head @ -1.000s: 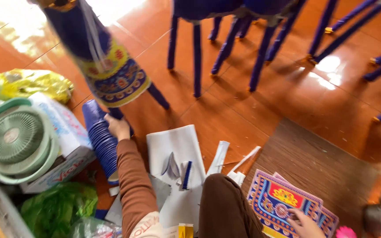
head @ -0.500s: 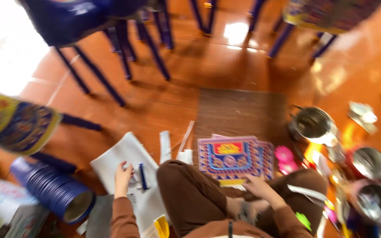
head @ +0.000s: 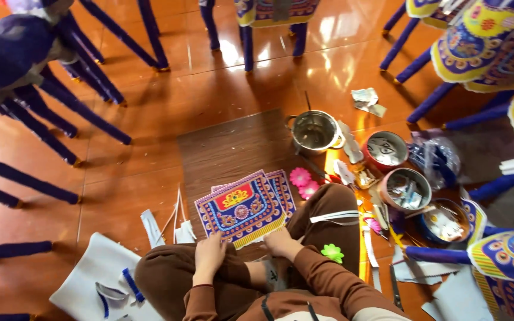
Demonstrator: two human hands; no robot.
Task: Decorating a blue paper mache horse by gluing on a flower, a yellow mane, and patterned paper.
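On the floor (head: pixel 150 107) at far left lies a white sheet (head: pixel 87 276) with a blue-handled tool (head: pixel 131 284) and a curved strip on it; beside it are a few white paper strips (head: pixel 168 223). The left hand (head: pixel 209 252) rests on the knee just below the patterned sheets (head: pixel 242 208), fingers loosely curled and holding nothing that I can see; it sits at, perhaps just touching, the near edge. The right hand (head: pixel 281 241) lies at the same yellow-fringed edge, fingers bent; whether it pinches the paper I cannot tell. The sheets look like thin printed paper, blue with a red centre: light, floppy, easy to crease or tear, so best taken flat by the near edge or a corner with both hands. At least two are stacked, one offset behind the other. Right of them are two pink paper flowers (head: pixel 300 177) and one green flower (head: pixel 332 252) on the leg. Further right stand one steel pot (head: pixel 315 132), two round tins (head: pixel 386 150) holding scraps, and a third shallow dish (head: pixel 441 223). Blue frame legs (head: pixel 43 125) ring the scene, too many and overlapping to count.
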